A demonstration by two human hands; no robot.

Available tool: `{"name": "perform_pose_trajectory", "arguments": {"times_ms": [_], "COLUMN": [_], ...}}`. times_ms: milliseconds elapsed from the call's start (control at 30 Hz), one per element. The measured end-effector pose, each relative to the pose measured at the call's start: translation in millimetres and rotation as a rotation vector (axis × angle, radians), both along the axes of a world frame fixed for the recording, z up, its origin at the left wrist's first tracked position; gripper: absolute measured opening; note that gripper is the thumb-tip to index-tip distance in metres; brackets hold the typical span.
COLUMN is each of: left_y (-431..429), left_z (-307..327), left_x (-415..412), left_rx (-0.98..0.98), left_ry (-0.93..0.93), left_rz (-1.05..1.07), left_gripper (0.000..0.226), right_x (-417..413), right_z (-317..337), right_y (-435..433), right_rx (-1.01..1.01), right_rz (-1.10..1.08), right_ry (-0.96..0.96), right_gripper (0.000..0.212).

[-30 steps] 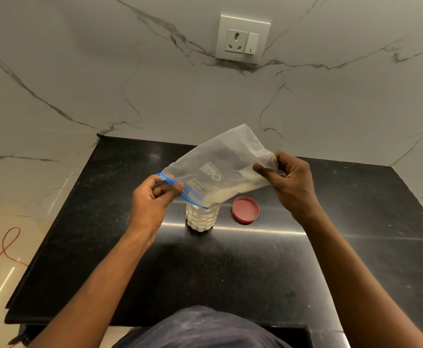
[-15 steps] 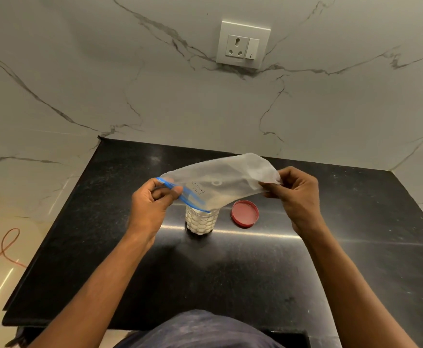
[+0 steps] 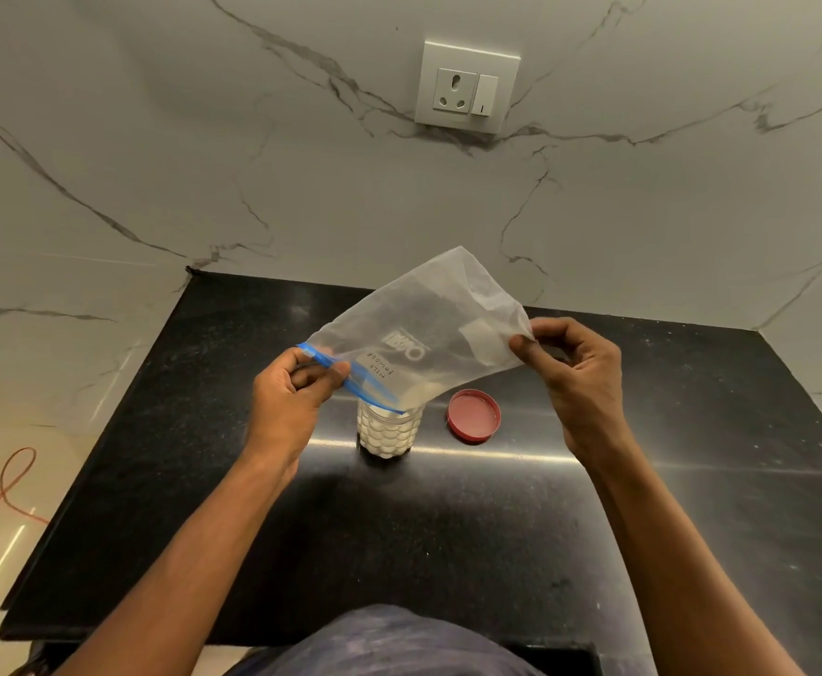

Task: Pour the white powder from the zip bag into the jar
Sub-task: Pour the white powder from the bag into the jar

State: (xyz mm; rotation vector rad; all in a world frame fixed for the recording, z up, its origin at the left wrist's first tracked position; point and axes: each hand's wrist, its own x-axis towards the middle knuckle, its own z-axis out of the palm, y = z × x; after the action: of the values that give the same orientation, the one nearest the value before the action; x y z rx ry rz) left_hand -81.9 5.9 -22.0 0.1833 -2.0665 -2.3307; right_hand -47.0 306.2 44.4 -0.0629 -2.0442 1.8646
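Note:
A clear zip bag (image 3: 428,334) with a blue zip strip hangs tilted over a small glass jar (image 3: 389,431), its open mouth down at the jar's rim. My left hand (image 3: 292,397) pinches the blue zip end. My right hand (image 3: 575,378) holds the bag's raised bottom corner up and to the right. A little white powder shows low in the bag near the mouth and in a patch by my right fingers. The jar stands upright on the black counter (image 3: 448,529) and looks nearly full of white powder.
A red jar lid (image 3: 474,415) lies flat on the counter just right of the jar. A marble wall with a socket (image 3: 467,87) rises behind. An orange cable (image 3: 9,485) lies on the floor to the left. My dark clothing shows at the bottom edge.
My right hand lowered the bag's bottom end half a second ago and has raised it again, so the bag is tilted steeply once more. My left hand stayed at the jar's mouth.

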Motion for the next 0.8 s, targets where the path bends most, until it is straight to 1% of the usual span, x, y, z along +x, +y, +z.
{"name": "perform_pose_trajectory", "arguments": {"times_ms": [67, 167, 200, 367, 400, 567, 600, 633, 700, 733, 800], "left_y": [-0.1, 0.1, 0.4, 0.3, 0.2, 1.3, 1.5, 1.6, 1.6, 1.9, 2.8], "left_z": [0.9, 2.4, 3.3, 4.4, 4.1, 4.8, 5.0, 5.0, 4.5, 4.5, 4.3], "left_x": [-0.1, 0.5, 0.5, 0.8, 0.9, 0.9, 0.7, 0.7, 1.1, 1.4, 2.3], "left_rx": [0.003, 0.002, 0.005, -0.006, -0.005, 0.001, 0.002, 0.002, 0.005, 0.008, 0.011], "left_ry": [-0.005, -0.001, 0.001, -0.005, -0.007, -0.007, -0.010, -0.011, -0.014, -0.018, -0.026], "left_rz": [0.004, 0.001, -0.002, -0.002, -0.001, -0.006, -0.005, -0.002, 0.002, 0.004, 0.008], "left_gripper": [0.019, 0.019, 0.019, 0.019, 0.019, 0.018, 0.019, 0.019, 0.018, 0.018, 0.018], "right_x": [-0.7, -0.6, 0.2, 2.0, 2.0, 1.9, 1.3, 0.9, 1.1, 1.3, 1.6], "right_z": [0.1, -0.8, -1.1, 0.5, 0.4, -5.0, -6.4, -8.1, -14.4, -20.3, -29.4], "right_y": [0.4, -0.3, -0.3, -0.4, -0.8, -1.7, -1.2, -1.0, -3.6, -6.4, -15.1], "right_rx": [-0.015, 0.039, 0.018, -0.042, -0.054, -0.104, -0.132, -0.194, -0.311, -0.295, -0.205], "right_rz": [0.011, 0.028, 0.035, 0.072, 0.086, 0.107, 0.123, 0.161, 0.253, 0.277, 0.260], "right_ry": [-0.021, -0.050, -0.049, -0.059, -0.070, -0.103, -0.106, -0.113, -0.186, -0.242, -0.339], "right_gripper": [0.035, 0.025, 0.025, 0.042, 0.043, 0.032, 0.034, 0.041, 0.058, 0.058, 0.050]}}
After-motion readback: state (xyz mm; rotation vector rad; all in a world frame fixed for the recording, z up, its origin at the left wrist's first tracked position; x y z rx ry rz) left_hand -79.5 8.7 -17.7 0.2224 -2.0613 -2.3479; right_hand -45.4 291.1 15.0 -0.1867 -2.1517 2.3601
